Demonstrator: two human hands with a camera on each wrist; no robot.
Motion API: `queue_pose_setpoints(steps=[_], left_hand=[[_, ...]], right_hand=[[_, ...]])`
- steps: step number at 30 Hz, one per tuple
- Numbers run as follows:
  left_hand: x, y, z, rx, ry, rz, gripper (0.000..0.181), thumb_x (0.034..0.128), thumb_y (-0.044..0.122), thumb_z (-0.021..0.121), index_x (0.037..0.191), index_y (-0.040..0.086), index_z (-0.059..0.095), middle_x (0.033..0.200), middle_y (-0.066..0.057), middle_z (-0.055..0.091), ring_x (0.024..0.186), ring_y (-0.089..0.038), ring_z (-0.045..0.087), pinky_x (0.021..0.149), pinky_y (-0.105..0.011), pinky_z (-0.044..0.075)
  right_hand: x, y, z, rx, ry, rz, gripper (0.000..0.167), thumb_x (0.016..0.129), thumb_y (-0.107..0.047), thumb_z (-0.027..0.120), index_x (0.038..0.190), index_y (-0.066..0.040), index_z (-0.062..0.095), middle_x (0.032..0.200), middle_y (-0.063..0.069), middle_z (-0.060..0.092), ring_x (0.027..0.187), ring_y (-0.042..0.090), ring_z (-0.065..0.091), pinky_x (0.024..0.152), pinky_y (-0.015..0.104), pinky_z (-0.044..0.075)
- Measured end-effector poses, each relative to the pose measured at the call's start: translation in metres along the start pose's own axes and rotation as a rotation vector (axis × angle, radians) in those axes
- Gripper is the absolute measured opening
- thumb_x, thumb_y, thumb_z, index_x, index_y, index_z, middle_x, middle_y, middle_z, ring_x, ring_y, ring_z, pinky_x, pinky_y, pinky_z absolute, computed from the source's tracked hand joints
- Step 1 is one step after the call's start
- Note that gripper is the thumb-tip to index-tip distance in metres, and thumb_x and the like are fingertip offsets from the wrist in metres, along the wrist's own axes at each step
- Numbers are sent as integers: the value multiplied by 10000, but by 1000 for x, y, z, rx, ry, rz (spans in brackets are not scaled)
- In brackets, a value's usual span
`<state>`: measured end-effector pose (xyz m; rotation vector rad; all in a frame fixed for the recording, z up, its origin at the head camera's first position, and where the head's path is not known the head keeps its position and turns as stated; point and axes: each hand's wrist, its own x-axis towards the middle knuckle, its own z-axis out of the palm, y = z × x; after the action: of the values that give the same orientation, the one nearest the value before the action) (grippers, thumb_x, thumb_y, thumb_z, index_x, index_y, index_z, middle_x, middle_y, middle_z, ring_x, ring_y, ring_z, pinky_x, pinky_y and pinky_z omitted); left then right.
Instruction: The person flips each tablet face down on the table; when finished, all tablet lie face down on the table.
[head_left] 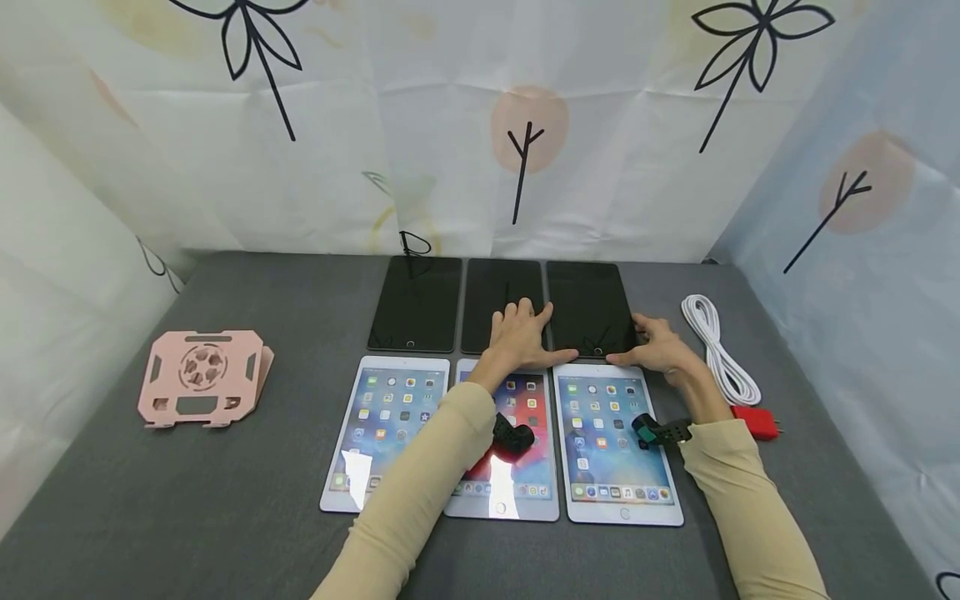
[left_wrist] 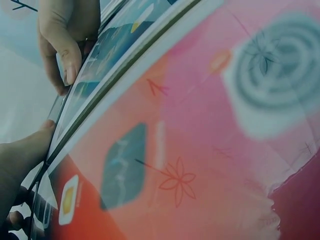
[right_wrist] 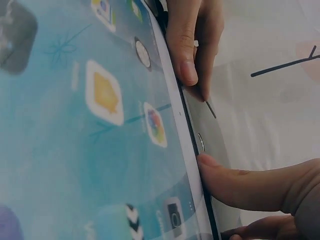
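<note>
A black tablet (head_left: 588, 304) lies flat at the right end of the back row, with both hands at its near corners. The left hand (head_left: 520, 337) has its fingers spread; the index fingertip touches the tablet's left edge and the thumb its near edge. At the opposite corner, the right hand (head_left: 662, 346) touches the right edge with its fingers and the near edge with its thumb. In the right wrist view, a thumb (right_wrist: 235, 185) lies beside the tablet's round button. Two more black tablets, one at left (head_left: 415, 304) and one in the middle (head_left: 487, 287), complete the row.
In front lie three lit white tablets: left (head_left: 401, 392), middle (head_left: 528, 387) and right (head_left: 622, 433). Both forearms pass over this row. A coiled white cable (head_left: 720, 350) and a red plug (head_left: 757, 422) are at right; a pink stand (head_left: 202, 379) is at left. Curtains enclose the grey table (head_left: 187, 500).
</note>
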<state>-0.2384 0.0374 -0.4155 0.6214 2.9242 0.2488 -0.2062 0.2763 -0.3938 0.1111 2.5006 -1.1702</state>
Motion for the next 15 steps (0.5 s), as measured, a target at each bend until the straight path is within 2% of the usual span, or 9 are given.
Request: queue_pose_setpoints(steps=[3, 7, 12, 15], left_hand=[[0, 0, -1, 1, -6, -3, 979, 857, 820, 520, 1636, 294, 249, 1502, -79, 435, 1118, -214, 451, 822, -318, 331], [1, -1, -1, 1, -18, 1, 986, 855, 822, 522, 1637, 289, 246, 1480, -81, 443, 1100, -211, 450, 812, -314, 331], [3, -2, -2, -10, -49, 11, 979, 864, 815, 513, 1640, 290, 232, 1398, -72, 454, 1065, -210, 428, 790, -318, 309], [4, -3, -3, -15, -60, 14, 963, 873, 803, 515, 1639, 289, 237, 1362, -66, 458, 1053, -208, 423, 790, -320, 304]], right_hand=[[0, 0, 0, 64, -3, -12, 1029, 883, -108, 753, 1613, 66, 49, 1572, 393, 135, 1422, 525, 202, 1181, 686, 217], [-1, 2, 1, 121, -1, -60, 965, 886, -53, 733, 1616, 50, 111, 1526, 368, 273, 1337, 474, 316, 1154, 650, 279], [-4, 6, -1, 203, -10, -144, 908, 889, 21, 708, 1625, -12, 177, 1493, 315, 390, 1276, 405, 445, 1090, 556, 365], [-5, 5, -3, 232, -6, -170, 931, 882, 27, 716, 1634, -52, 172, 1517, 289, 409, 1255, 302, 498, 1074, 468, 397]])
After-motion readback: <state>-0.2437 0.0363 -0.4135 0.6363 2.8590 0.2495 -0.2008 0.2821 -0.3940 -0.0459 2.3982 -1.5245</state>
